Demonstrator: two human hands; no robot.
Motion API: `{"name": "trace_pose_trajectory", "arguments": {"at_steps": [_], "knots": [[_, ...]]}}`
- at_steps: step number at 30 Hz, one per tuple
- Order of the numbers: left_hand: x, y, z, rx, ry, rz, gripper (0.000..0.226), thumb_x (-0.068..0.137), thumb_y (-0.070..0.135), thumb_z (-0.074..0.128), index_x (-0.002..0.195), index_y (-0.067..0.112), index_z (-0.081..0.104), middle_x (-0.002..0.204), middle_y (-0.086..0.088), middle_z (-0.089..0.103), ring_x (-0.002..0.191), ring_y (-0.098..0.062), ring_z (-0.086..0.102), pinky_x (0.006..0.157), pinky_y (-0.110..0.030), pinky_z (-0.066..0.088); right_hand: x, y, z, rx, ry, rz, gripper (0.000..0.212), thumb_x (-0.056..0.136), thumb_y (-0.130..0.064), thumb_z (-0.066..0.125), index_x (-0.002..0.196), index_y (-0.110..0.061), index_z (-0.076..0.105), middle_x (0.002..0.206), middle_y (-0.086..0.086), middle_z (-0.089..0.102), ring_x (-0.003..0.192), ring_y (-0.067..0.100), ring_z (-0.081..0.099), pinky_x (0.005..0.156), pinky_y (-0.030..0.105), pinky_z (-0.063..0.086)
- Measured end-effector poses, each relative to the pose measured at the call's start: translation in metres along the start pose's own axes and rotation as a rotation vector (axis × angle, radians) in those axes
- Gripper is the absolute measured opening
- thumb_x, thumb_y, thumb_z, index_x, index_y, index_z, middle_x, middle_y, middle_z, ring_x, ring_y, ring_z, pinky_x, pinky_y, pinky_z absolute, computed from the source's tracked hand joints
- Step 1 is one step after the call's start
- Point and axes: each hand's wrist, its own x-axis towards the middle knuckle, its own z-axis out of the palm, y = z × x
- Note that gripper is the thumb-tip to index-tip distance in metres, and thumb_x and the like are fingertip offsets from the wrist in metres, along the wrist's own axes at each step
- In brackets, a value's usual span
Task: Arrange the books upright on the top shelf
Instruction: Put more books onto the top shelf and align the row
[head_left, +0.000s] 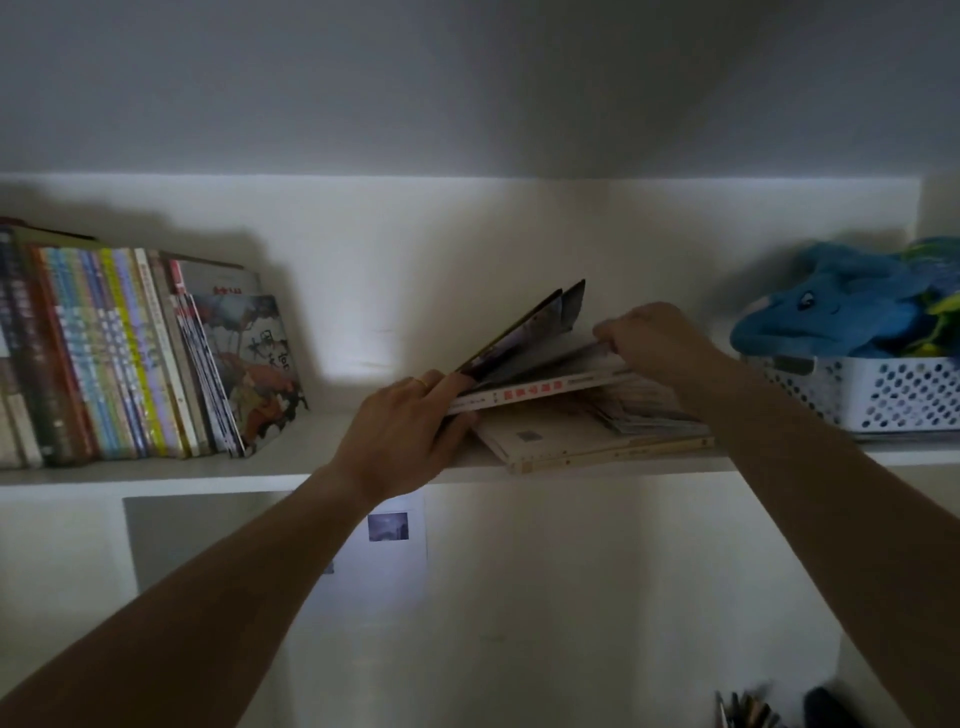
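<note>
Both hands worked a pile of flat-lying books (571, 415) at the middle of the top shelf (291, 470).

The left hand (402, 431) gripped the near end of a white book with red lettering (530, 387), while the right hand (652, 338) pinched its far edge; two thin books (524, 330) tilted up above it. A row of upright books (124, 353) stood at the left. A perforated white basket (893, 392) holding a blue plush toy (841, 306) sat at the right.

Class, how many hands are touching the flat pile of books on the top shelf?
2. The left hand holds the pile's left end, fingers at the white-spined book with red lettering. The right hand grips the upper books at the right end.
</note>
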Motion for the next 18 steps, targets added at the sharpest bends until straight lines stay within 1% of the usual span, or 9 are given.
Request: {"name": "trace_pose_trajectory", "arguments": {"at_steps": [2, 4, 6, 8, 11, 13, 15, 16, 18], "knots": [[-0.001, 0.001, 0.002, 0.019, 0.003, -0.009, 0.04, 0.104, 0.045, 0.037, 0.129, 0.022, 0.057, 0.102, 0.0, 0.065, 0.079, -0.023, 0.065, 0.063, -0.035, 0.053, -0.01, 0.008, 0.003, 0.029, -0.044, 0.097, 0.032, 0.101, -0.036, 0.051, 0.087, -0.008, 0.054, 0.089, 0.009, 0.053, 0.089, 0.026, 0.053, 0.077, 0.032, 0.041], [-0.003, 0.001, 0.002, 0.025, 0.003, -0.015, 0.04, 0.105, 0.045, 0.034, 0.13, 0.022, 0.056, 0.103, -0.001, 0.064, 0.078, -0.023, 0.064, 0.063, -0.038, 0.054, -0.012, 0.014, 0.009, 0.123, -0.063, 0.157, 0.034, 0.098, -0.041, 0.053, 0.081, -0.011, 0.051, 0.093, 0.013, 0.057, 0.092, 0.03, 0.057, 0.079, 0.035, 0.044], [-0.003, 0.002, 0.0, 0.021, 0.018, -0.033, 0.041, 0.105, 0.045, 0.034, 0.133, 0.023, 0.053, 0.103, -0.001, 0.064, 0.077, -0.023, 0.064, 0.062, -0.037, 0.054, -0.01, 0.014, 0.013, 0.34, -0.009, 0.19, 0.037, 0.087, -0.042, 0.063, 0.089, -0.006, 0.054, 0.091, 0.015, 0.064, 0.084, 0.032, 0.065, 0.075, 0.038, 0.054], [-0.004, 0.004, -0.005, 0.004, 0.035, -0.043, 0.045, 0.102, 0.045, 0.039, 0.143, 0.027, 0.044, 0.102, -0.001, 0.066, 0.074, -0.022, 0.065, 0.061, -0.034, 0.054, -0.009, 0.001, 0.015, 0.586, -0.011, 0.214, 0.03, 0.093, -0.027, 0.067, 0.098, 0.0, 0.055, 0.093, 0.021, 0.07, 0.076, 0.035, 0.073, 0.067, 0.041, 0.064], [-0.002, 0.008, -0.01, 0.037, 0.039, -0.08, 0.07, 0.097, 0.049, 0.047, 0.159, 0.031, 0.02, 0.099, -0.001, 0.07, 0.068, -0.024, 0.067, 0.059, -0.032, 0.054, -0.009, -0.028, 0.022, 0.718, -0.003, 0.115, 0.023, 0.099, -0.009, 0.061, 0.117, 0.005, 0.058, 0.116, 0.025, 0.066, 0.081, 0.029, 0.071, 0.06, 0.033, 0.064], [0.004, 0.009, -0.012, 0.082, 0.091, -0.181, 0.077, 0.097, 0.047, 0.048, 0.162, 0.024, 0.012, 0.091, -0.002, 0.069, 0.061, -0.025, 0.066, 0.054, -0.034, 0.052, -0.011, -0.058, 0.03, 0.806, 0.021, 0.006, 0.037, 0.099, -0.01, 0.064, 0.133, -0.004, 0.053, 0.129, 0.016, 0.056, 0.091, 0.023, 0.067, 0.066, 0.032, 0.061], [0.009, 0.006, -0.014, 0.145, 0.144, -0.251, 0.065, 0.101, 0.038, 0.048, 0.156, 0.011, 0.027, 0.088, -0.004, 0.07, 0.058, -0.027, 0.067, 0.051, -0.033, 0.049, -0.016, -0.089, 0.044, 0.858, -0.023, -0.068, 0.057, 0.094, -0.021, 0.072, 0.143, -0.013, 0.044, 0.124, 0.007, 0.057, 0.095, 0.023, 0.068, 0.073, 0.034, 0.062], [0.009, 0.003, -0.017, 0.131, 0.173, -0.271, 0.057, 0.102, 0.033, 0.048, 0.15, 0.006, 0.034, 0.087, -0.006, 0.071, 0.058, -0.028, 0.068, 0.049, -0.032, 0.048, -0.02, -0.105, 0.053, 0.843, -0.074, -0.075, 0.073, 0.09, -0.028, 0.078, 0.148, -0.016, 0.037, 0.119, 0.002, 0.059, 0.096, 0.023, 0.069, 0.076, 0.037, 0.062], [0.007, -0.004, -0.023, 0.049, 0.163, -0.305, 0.048, 0.101, 0.027, 0.046, 0.143, 0.004, 0.041, 0.089, -0.009, 0.071, 0.061, -0.029, 0.068, 0.052, -0.033, 0.052, -0.029, -0.132, 0.077, 0.636, -0.145, -0.07, 0.104, 0.075, -0.049, 0.086, 0.153, -0.017, 0.025, 0.122, 0.0, 0.058, 0.103, 0.024, 0.067, 0.08, 0.041, 0.062]]}}
